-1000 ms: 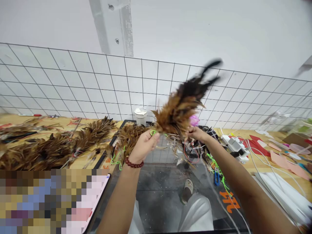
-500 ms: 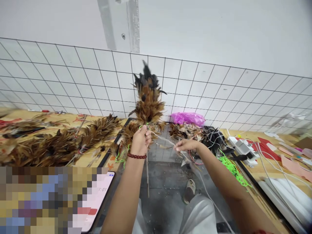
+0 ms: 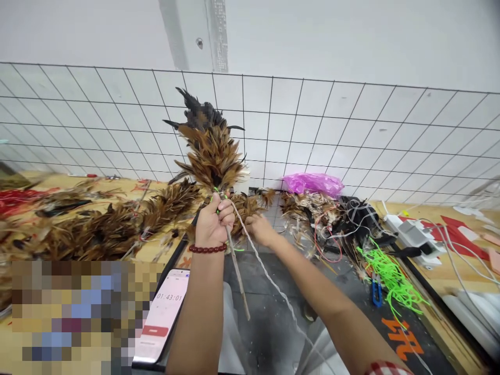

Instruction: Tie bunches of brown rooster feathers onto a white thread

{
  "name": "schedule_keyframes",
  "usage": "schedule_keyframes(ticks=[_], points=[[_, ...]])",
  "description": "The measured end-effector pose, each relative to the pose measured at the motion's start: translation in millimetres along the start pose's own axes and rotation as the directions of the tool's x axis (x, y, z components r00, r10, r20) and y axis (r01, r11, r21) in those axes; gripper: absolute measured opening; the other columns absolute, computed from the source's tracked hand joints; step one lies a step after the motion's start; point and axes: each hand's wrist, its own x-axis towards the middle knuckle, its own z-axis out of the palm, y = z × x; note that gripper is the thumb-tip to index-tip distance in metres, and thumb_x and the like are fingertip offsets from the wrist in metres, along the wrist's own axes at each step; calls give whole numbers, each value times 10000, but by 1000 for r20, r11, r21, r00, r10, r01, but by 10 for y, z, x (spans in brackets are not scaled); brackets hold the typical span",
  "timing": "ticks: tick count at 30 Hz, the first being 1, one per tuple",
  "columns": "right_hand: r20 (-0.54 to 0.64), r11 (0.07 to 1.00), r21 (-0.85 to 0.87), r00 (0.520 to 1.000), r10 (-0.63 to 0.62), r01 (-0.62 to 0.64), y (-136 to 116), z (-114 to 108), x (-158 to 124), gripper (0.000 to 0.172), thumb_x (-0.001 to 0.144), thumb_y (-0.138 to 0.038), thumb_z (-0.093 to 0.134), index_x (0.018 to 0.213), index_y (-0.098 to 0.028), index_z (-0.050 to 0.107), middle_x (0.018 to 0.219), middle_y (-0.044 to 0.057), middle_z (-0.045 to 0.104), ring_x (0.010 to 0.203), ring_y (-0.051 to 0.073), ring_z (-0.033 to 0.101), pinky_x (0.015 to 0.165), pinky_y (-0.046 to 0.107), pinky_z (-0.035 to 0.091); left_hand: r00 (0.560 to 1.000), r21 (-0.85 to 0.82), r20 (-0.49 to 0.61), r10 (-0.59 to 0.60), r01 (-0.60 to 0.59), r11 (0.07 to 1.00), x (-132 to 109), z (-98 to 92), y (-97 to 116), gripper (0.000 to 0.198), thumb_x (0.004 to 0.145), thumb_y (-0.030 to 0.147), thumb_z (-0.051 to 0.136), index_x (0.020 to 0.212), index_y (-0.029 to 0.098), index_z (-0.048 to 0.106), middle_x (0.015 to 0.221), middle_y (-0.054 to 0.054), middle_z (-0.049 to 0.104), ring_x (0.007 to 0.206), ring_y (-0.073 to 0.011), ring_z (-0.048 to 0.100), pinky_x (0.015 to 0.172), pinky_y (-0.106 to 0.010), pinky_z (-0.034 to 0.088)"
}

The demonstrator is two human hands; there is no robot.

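Observation:
My left hand (image 3: 212,223) is closed round the thin stick of a brown and black feather duster (image 3: 210,151), which it holds upright. A white string (image 3: 265,273) runs from the duster's base down toward my lap. My right hand (image 3: 259,229) reaches past it into a pile of loose brown feathers (image 3: 250,204) on the dark mat; its fingers are hidden among them. A dark red bead bracelet sits on my left wrist.
Finished feather dusters (image 3: 97,229) lie in a row on the wooden table at left. A phone (image 3: 164,315) showing a timer lies near my left arm. A pink bag (image 3: 312,183), tangled wires, green cord (image 3: 390,276), blue scissors (image 3: 375,291) and a wire grid wall (image 3: 351,135) are around.
My left hand swung the duster from tilted right to upright and shifted it left. My right hand let go of the string and moved forward into the feather pile.

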Motion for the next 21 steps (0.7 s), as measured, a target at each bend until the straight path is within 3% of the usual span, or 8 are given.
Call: schedule_keyframes(ticks=[4,7,10,12,15,17,19,21], points=[[-73,968,-95,971,227,-234,237,-213,-257,226,862,-215,507,997,-246,686,1053,89,612,1001,233,500,833,359,339,1000,-46,-7,-24,24,999,49,-57,0,289,955,275,335,839,95,528,539,66,299,354,-16,208,300,-120,166],[-134,885,-52,881,453,-463,193,-256,-365,253,873,-271,494,1071,-248,648,1041,88,630,948,206,554,765,309,396,999,-54,-30,-41,40,998,103,-97,-28,260,949,265,358,836,105,529,535,65,299,355,-18,198,299,-122,158],[-20,777,9,777,629,-629,26,-156,-364,284,821,-479,540,890,-243,683,847,80,671,773,197,608,633,281,422,995,-22,-31,-93,92,996,136,-99,-96,225,938,260,392,837,111,528,541,65,301,361,-18,193,302,-122,152],[96,743,32,742,663,-668,-34,-91,-350,307,732,-507,626,775,-210,685,766,106,669,705,213,616,579,287,415,992,5,-16,-122,122,993,141,-83,-157,204,931,260,414,833,116,522,551,65,303,366,-15,191,306,-116,149],[177,753,99,756,630,-651,33,-155,-397,253,688,-419,668,643,-171,652,659,104,640,630,202,597,541,282,396,991,60,13,-137,136,989,140,-60,-249,174,911,268,465,828,123,513,564,65,311,372,-8,194,312,-105,149],[106,733,330,795,597,-595,113,-340,-483,253,706,-412,642,635,-170,629,599,54,603,579,162,559,523,257,384,991,115,27,-130,126,985,147,-57,-305,168,901,274,489,829,124,511,574,62,330,376,-4,206,315,-100,159],[-41,584,695,787,615,-420,129,-602,-577,282,728,-449,612,700,-169,619,592,16,578,530,122,509,495,232,374,995,180,24,-96,90,980,166,-63,-365,178,895,282,499,823,120,509,582,56,359,377,0,226,318,-96,170],[-130,354,924,750,649,-146,41,-856,-630,313,721,-478,619,764,-168,610,626,8,585,506,103,485,481,225,380,998,256,14,-55,50,965,193,-71,-441,197,881,305,523,821,117,510,587,49,390,377,3,248,319,-94,177]])
